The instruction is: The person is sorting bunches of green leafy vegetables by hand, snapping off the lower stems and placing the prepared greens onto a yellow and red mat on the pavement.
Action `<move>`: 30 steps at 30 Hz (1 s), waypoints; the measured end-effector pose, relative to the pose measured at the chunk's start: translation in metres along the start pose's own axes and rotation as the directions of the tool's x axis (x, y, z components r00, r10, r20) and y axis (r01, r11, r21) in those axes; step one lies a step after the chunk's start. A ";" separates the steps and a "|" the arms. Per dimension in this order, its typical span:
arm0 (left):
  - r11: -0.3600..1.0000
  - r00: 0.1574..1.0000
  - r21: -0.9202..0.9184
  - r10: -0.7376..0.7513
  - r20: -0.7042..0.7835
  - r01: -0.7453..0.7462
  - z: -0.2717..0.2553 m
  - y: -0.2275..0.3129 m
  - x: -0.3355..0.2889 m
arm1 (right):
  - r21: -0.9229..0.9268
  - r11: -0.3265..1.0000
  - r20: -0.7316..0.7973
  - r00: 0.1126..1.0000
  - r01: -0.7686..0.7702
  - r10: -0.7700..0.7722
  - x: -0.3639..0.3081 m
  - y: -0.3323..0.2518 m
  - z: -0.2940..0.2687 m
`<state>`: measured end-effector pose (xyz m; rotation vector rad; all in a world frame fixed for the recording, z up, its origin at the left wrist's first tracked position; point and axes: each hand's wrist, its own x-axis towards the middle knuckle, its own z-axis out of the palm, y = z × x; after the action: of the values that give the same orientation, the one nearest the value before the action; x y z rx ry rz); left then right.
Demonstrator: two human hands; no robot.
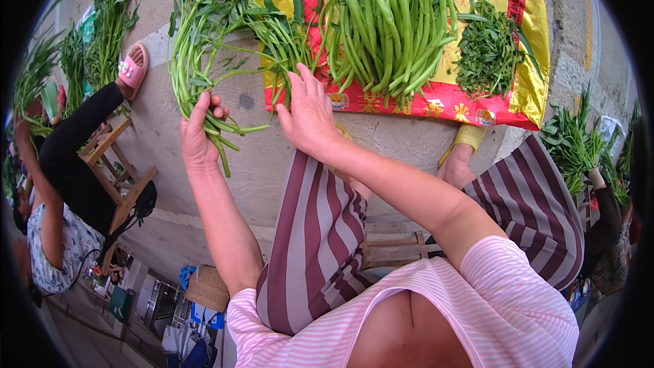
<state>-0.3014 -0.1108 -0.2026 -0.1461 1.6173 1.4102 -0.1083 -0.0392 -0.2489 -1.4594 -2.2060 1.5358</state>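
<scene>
A bunch of long green water spinach (182, 71) is gripped near its stem ends by my left hand (199, 135), thumb over the stalks and fingers curled round them. The leafy part spreads away from me over the pavement. My right hand (308, 114) is to the right, fingers stretched forward and thumb apart, at the edge of some loose leafy stems (283, 44). Whether its fingertips touch those stems is hard to tell. A large pile of thick green stems (388, 27) lies just beyond on a flattened red and yellow sack (528, 88).
Small trimmed leaves (489, 54) lie on the sack's right side. At left, a person in a pink sandal (133, 70) sits on a wooden stool (112, 157) beside more greens (109, 17). Another bundle of greens (575, 140) is at far right. My striped trouser legs flank the work area.
</scene>
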 end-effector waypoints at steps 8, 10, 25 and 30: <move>0.999 0.999 0.044 -0.007 0.032 0.006 0.009 0.005 -0.003 | -0.109 0.920 -0.056 0.922 0.377 -0.384 0.087 -0.013 0.018; 0.999 0.999 0.047 0.003 0.053 -0.005 0.015 0.006 -0.003 | -0.107 0.933 0.078 0.938 0.345 -0.337 0.098 -0.010 0.020; 0.050 0.834 0.999 0.551 -0.009 -0.022 -0.018 -0.011 0.005 | 0.601 0.408 0.774 0.627 -0.687 -0.084 0.035 -0.015 -0.066; 0.794 0.913 0.593 0.132 -0.386 0.136 -0.031 0.002 0.007 | 0.655 0.244 0.752 0.650 -0.715 -0.110 0.026 -0.011 -0.109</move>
<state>-0.3235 -0.1322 -0.2094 -0.0618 2.3528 0.8077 -0.0711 0.0540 -0.1975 -0.9383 -0.4246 3.1005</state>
